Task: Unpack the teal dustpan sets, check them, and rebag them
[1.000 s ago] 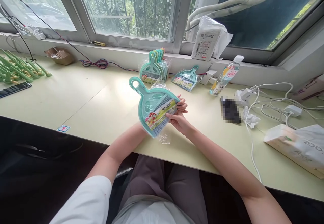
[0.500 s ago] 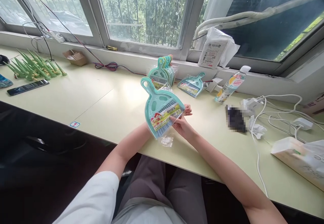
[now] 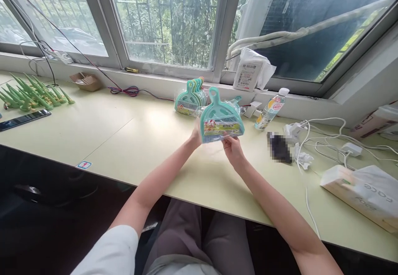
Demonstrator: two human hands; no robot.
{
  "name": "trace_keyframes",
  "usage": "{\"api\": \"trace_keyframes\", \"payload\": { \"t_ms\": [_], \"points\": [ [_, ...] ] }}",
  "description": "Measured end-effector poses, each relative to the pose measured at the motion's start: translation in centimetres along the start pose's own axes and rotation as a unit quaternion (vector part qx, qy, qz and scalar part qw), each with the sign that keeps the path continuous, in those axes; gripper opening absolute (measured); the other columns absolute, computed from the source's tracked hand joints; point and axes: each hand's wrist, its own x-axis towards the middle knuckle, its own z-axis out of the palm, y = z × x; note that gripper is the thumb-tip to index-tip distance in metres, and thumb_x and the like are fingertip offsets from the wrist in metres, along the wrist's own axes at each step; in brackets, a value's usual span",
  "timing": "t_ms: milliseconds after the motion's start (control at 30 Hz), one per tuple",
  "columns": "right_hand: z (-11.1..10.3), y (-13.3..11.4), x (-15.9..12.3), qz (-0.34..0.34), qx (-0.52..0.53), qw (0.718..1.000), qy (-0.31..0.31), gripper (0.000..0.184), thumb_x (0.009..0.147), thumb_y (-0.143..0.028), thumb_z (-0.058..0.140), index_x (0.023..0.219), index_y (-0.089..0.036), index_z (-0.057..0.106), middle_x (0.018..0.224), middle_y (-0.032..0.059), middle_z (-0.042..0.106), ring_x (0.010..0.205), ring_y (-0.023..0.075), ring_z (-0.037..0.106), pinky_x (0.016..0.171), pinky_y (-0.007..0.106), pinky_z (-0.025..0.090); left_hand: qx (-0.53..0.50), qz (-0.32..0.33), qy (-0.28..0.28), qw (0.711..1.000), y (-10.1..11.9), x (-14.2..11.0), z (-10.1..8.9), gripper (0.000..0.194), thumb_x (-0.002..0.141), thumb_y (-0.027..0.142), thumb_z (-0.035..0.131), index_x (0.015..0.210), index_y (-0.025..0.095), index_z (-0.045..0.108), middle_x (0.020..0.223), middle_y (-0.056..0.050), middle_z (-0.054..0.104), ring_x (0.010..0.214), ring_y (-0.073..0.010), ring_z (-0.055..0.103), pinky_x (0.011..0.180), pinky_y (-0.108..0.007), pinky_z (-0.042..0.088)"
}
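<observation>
A teal dustpan-and-brush set [image 3: 221,111] in a clear plastic wrapper with a printed label is held up over the table, handle upward. My right hand [image 3: 234,149] grips its lower edge, thumb on the front. At the left edge is my left hand [image 3: 195,135], closed on the side of the pack, its fingers mostly hidden behind it. Behind to the left, a row of several wrapped dustpan sets [image 3: 187,100] stands upright by the window ledge. Another wrapped dustpan set [image 3: 238,100] lies behind the held one, largely covered by it.
On the right are a plastic bottle [image 3: 272,110], a pixelated dark object [image 3: 280,147], white cables [image 3: 317,142], crumpled tissue [image 3: 304,157] and a tissue pack [image 3: 357,196]. Farther left are a phone [image 3: 25,120], green spiky pieces [image 3: 34,94], a small cardboard box [image 3: 86,81] and coiled wire [image 3: 124,91].
The held dustpan set has moved right and farther from me, turning from tilted to nearly upright. My left hand now shows at its left edge instead of behind its right side. The view has shifted.
</observation>
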Motion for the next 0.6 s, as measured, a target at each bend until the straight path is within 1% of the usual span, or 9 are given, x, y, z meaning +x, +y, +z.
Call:
{"api": "trace_keyframes", "payload": {
  "t_ms": [67,133,167,233,300,400,500,600],
  "points": [
    [-1.6,-0.4,1.5,-0.009,0.003,0.998,0.065,0.033,0.069,-0.017,0.069,0.101,-0.021,0.065,0.106,0.0005,0.072,0.106,0.0171,0.066,0.100,0.033,0.054,0.082,0.006,-0.033,0.996,0.1,0.1,-0.2,0.056,0.092,0.056,0.036,0.120,0.015,0.061,0.112,-0.013,0.069,0.115,-0.0309,0.060,0.104,-0.051,0.042],
    [-3.0,-0.5,2.5,0.007,0.009,0.995,0.104,0.027,0.070,-0.012,0.067,0.096,-0.020,0.066,0.100,0.0005,0.073,0.102,0.0158,0.068,0.100,0.031,0.054,0.203,0.035,-0.049,0.977,-0.4,-0.1,-0.5,0.055,0.089,0.060,0.042,0.125,0.021,0.058,0.116,-0.009,0.068,0.113,-0.0296,0.061,0.103,-0.051,0.042],
    [-3.5,-0.4,2.9,0.017,0.009,0.994,0.106,0.026,0.069,-0.011,0.067,0.094,-0.020,0.066,0.098,0.0006,0.074,0.102,0.0154,0.068,0.100,0.030,0.054,0.254,0.055,-0.044,0.965,-0.7,-0.3,-0.5,0.053,0.088,0.059,0.046,0.127,0.025,0.056,0.118,-0.007,0.067,0.113,-0.0286,0.061,0.102,-0.050,0.042],
    [-4.1,-0.1,3.2,0.035,0.001,0.996,0.084,0.027,0.069,-0.010,0.069,0.093,-0.020,0.066,0.097,0.0004,0.074,0.102,0.0157,0.068,0.099,0.030,0.054,0.308,0.097,-0.013,0.946,-1.3,-0.5,-0.5,0.053,0.085,0.057,0.054,0.130,0.029,0.053,0.123,-0.005,0.065,0.113,-0.0271,0.060,0.100,-0.047,0.045],
    [-4.3,0.2,3.1,0.047,-0.012,0.998,0.052,0.028,0.068,-0.012,0.071,0.094,-0.021,0.066,0.099,0.0001,0.074,0.104,0.0169,0.067,0.099,0.032,0.055,0.319,0.123,0.013,0.940,-1.7,-0.6,-0.4,0.054,0.085,0.057,0.055,0.132,0.029,0.051,0.124,-0.005,0.064,0.113,-0.0265,0.060,0.097,-0.044,0.047],
    [-4.2,0.3,2.9,0.055,-0.016,0.998,0.033,0.033,0.066,-0.013,0.074,0.096,-0.021,0.066,0.099,0.0005,0.074,0.106,0.0182,0.067,0.098,0.032,0.055,0.313,0.130,0.029,0.940,-1.8,-0.3,-0.5,0.056,0.087,0.059,0.050,0.132,0.026,0.050,0.121,-0.006,0.065,0.110,-0.0264,0.061,0.093,-0.041,0.049],
    [-4.2,0.1,2.8,0.056,-0.012,0.998,0.032,0.039,0.063,-0.013,0.076,0.100,-0.021,0.066,0.098,0.0004,0.074,0.107,0.0186,0.066,0.098,0.031,0.055,0.313,0.117,0.023,0.942,-1.5,0.0,-0.8,0.055,0.087,0.059,0.049,0.133,0.028,0.049,0.119,-0.005,0.066,0.107,-0.0258,0.063,0.091,-0.040,0.050],
    [-4.2,-0.2,2.7,0.043,-0.012,0.999,0.027,0.043,0.063,-0.013,0.076,0.105,-0.021,0.065,0.102,0.0005,0.073,0.107,0.0186,0.066,0.099,0.031,0.054,0.318,0.089,0.002,0.944,-1.4,0.1,-1.1,0.055,0.086,0.059,0.050,0.133,0.030,0.048,0.122,-0.004,0.065,0.108,-0.0263,0.063,0.089,-0.041,0.051]
  ]
}}
